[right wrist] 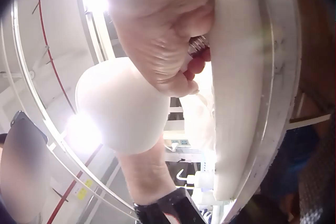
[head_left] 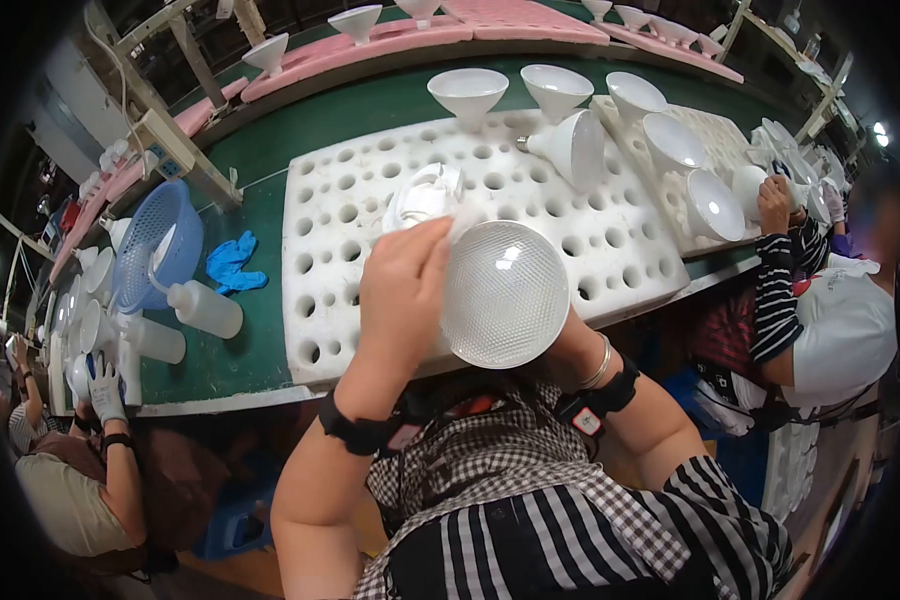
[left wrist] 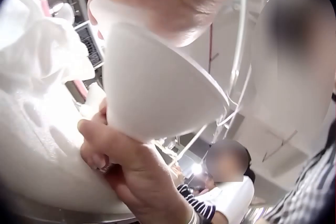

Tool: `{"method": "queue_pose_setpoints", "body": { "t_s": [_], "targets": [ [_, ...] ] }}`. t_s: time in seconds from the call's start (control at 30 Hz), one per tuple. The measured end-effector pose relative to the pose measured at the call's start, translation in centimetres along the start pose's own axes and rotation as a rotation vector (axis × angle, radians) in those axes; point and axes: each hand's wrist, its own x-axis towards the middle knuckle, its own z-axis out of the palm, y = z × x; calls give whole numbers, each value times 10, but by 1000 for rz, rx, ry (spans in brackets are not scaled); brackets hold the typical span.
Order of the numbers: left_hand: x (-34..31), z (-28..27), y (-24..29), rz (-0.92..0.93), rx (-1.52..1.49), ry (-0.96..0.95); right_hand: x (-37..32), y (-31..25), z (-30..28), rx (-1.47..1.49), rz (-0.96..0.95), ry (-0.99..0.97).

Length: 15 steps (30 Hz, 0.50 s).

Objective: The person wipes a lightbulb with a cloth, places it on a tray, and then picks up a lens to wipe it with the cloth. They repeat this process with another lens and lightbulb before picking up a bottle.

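Your right hand [left wrist: 128, 163] grips reflector lamp [head_left: 505, 295] by screw base [right wrist: 198, 44]; left hand [head_left: 400, 290] pinches white cloth [left wrist: 107, 16] against it. Likely wiping; next, rotate lamp.

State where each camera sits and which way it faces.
Head: worn there, facing forward and down at the lamp; left hand, right hand, forearms and torso show.
Left wrist: worn there, facing the lamp's side; both hands and checked clothing show.
Right wrist: worn there, facing the lamp's outside; right hand and left forearm show.
All three share the lamp.
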Motion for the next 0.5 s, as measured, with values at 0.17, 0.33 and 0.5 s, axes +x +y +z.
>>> {"method": "queue_pose_setpoints", "body": {
  "t_s": [0.17, 0.33, 0.5],
  "targets": [
    [-29, 1, -12, -404, -500, 261, 0, -10, 1, 365, 111, -6],
    [-48, -8, 39, 293, 239, 58, 1, -13, -5, 49, 80, -68],
    [-35, -1, 72, 413, 263, -82, -15, 37, -7, 559, 79, -246]
  ]
}}
